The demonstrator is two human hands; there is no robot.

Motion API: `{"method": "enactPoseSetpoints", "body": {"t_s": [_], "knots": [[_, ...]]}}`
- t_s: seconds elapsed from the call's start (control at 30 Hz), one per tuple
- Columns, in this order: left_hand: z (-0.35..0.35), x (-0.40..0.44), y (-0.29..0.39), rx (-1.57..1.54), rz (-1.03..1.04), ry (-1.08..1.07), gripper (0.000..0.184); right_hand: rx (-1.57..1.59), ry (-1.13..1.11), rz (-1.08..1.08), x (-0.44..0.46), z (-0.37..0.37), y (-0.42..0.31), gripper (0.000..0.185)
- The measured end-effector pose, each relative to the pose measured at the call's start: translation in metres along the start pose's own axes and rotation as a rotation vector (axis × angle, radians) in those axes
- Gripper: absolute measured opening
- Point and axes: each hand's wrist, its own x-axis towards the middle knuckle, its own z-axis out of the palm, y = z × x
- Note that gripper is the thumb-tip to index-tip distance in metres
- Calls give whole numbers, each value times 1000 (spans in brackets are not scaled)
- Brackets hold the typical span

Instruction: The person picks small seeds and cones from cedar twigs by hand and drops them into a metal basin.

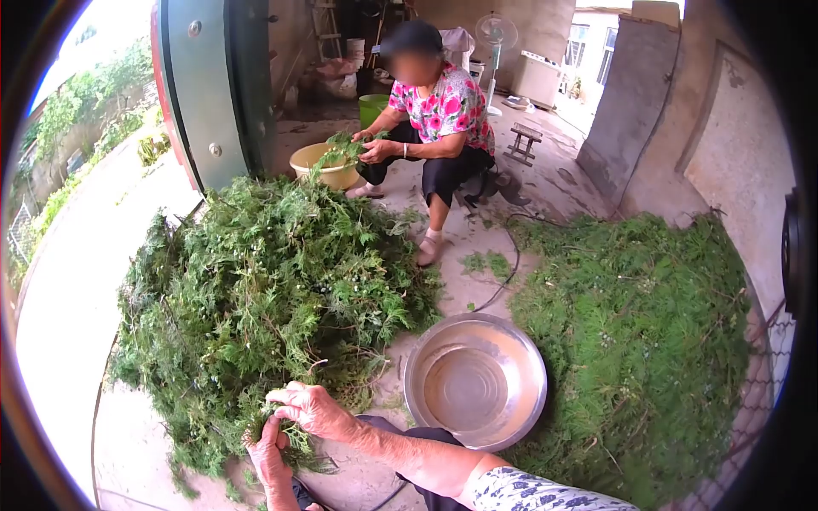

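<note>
My left hand (269,456) is at the bottom, left of centre, its fingers closed round a small green sprig (294,436). Just above and to the right, my right hand (313,410) pinches at the top of the same sprig; what lies between its fingertips is too small to make out. Both hands are at the lower edge of a large heap of green branches (273,289) that carry small pale berries. To the right of my hands a wide metal basin (467,387) rests on the floor with nothing visible in it.
A co-worker (443,111) squats beyond the heap, holding a sprig over a yellow basin (336,170). Spread greenery (630,341) covers the right floor. A cable (514,264) runs behind the metal basin. Farther back are a small stool (523,143), a fan (496,38) and a green door (204,94).
</note>
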Motion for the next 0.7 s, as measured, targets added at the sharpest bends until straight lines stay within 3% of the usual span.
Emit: {"method": "enactPoseSetpoints", "body": {"t_s": [0.07,0.2,0.37,0.43,0.7], "knots": [[-5,2,-3,-11,4,-8,10,196,196,-51,1,9,7,32],[-12,6,-6,102,21,-96,12,86,20,60,0,4,10,31],[-2,3,-6,155,130,-121,10,146,61,58,0,-3,1,24],[0,3,-6,200,145,-170,13,191,-63,292,1,-8,-5,22],[-3,-2,2,237,7,-117,10,186,58,88,-2,13,14,25]]}}
